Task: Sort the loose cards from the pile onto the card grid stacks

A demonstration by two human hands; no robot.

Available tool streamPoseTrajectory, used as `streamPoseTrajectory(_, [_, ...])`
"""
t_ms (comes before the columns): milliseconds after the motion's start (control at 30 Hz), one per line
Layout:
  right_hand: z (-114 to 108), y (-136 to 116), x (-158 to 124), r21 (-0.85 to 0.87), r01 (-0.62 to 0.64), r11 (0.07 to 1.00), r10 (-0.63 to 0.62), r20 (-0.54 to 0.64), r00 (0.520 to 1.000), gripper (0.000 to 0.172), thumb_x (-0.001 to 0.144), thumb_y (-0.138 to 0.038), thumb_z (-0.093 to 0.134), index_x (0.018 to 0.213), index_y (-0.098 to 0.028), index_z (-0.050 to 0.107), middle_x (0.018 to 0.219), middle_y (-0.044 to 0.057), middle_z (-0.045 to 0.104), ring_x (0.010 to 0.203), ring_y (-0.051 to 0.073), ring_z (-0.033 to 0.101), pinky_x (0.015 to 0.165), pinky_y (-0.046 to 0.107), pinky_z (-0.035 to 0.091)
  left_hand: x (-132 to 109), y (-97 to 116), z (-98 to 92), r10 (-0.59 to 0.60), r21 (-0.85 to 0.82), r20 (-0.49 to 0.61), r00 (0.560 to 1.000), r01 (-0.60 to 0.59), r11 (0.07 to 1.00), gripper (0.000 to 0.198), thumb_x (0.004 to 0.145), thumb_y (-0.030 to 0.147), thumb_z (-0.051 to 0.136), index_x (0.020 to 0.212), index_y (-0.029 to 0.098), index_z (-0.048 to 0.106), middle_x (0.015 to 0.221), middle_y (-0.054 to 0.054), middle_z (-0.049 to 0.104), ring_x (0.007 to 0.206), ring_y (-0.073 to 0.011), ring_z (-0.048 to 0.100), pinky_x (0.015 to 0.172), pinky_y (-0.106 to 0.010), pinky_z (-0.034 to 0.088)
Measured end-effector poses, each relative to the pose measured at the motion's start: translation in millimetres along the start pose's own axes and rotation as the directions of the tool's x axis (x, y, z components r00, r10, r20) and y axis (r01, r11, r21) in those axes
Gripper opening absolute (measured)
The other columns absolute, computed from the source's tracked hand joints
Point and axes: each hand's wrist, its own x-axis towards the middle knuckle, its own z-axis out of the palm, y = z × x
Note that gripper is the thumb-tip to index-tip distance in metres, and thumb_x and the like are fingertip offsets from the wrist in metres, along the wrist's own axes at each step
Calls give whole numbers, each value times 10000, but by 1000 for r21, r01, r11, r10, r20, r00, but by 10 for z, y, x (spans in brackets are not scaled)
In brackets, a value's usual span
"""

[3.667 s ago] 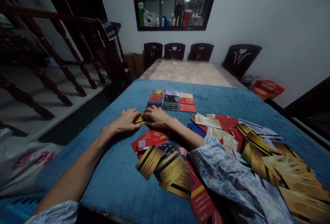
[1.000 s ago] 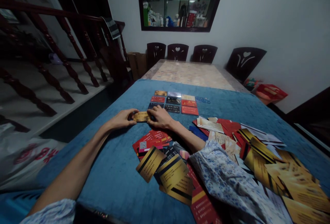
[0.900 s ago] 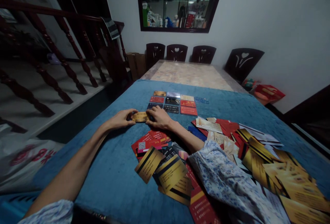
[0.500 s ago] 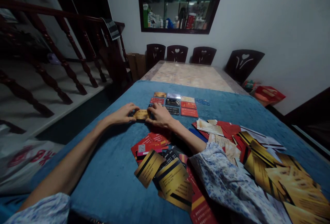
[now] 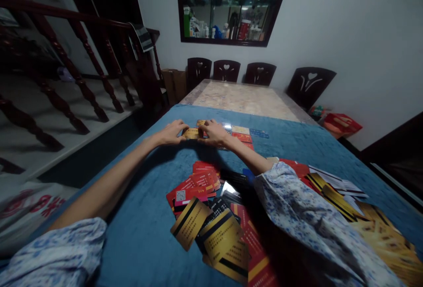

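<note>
Between both hands is a gold card (image 5: 191,134), possibly a small stack of them. My left hand (image 5: 172,132) grips its left end with thumb and fingers. My right hand (image 5: 214,133) pinches its right end. The card is over the laid-out cards, part of which my right hand hides. Beside that hand lie a cream card (image 5: 240,129), an orange-red card (image 5: 242,137) and a blue card (image 5: 259,133). Nearer to me spreads a loose pile of red cards (image 5: 202,181) and gold cards (image 5: 222,236), some partly under my right forearm's shadow.
More gold cards (image 5: 383,238) and white-striped cards (image 5: 333,179) lie to the right, partly behind my right sleeve. A blue cloth (image 5: 139,225) covers the near table. Dark chairs (image 5: 226,71) stand at the far end, a railing (image 5: 82,40) at the left.
Both hands have moved away from me and slightly right, carrying the gold card from beside the laid-out cards to over them. My right forearm has uncovered more of the near pile.
</note>
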Motion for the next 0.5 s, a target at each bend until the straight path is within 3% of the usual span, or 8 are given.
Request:
streamPoseTrajectory(233, [-107, 260, 147, -31, -86, 996, 87, 47, 995, 401, 888, -422, 653, 1216, -195, 687, 1303, 188, 571, 1221, 367, 457, 894, 442, 477, 407, 65, -18, -23, 89, 13, 1000, 22, 996, 445, 840, 337, 591, 1251, 170, 630, 1238, -140, 555, 1210, -353, 507, 1030, -499, 433])
streamPoseTrajectory(500, [-127, 508, 344, -74, -134, 988, 140, 93, 986, 353, 893, -385, 623, 1201, -228, 695, 1354, 149, 555, 1267, 349, 444, 942, 445, 478, 852, -25, 21, -25, 145, 38, 999, 20, 989, 436, 833, 356, 578, 1227, 179, 635, 1252, -120, 560, 1203, -316, 527, 1015, -429, 452])
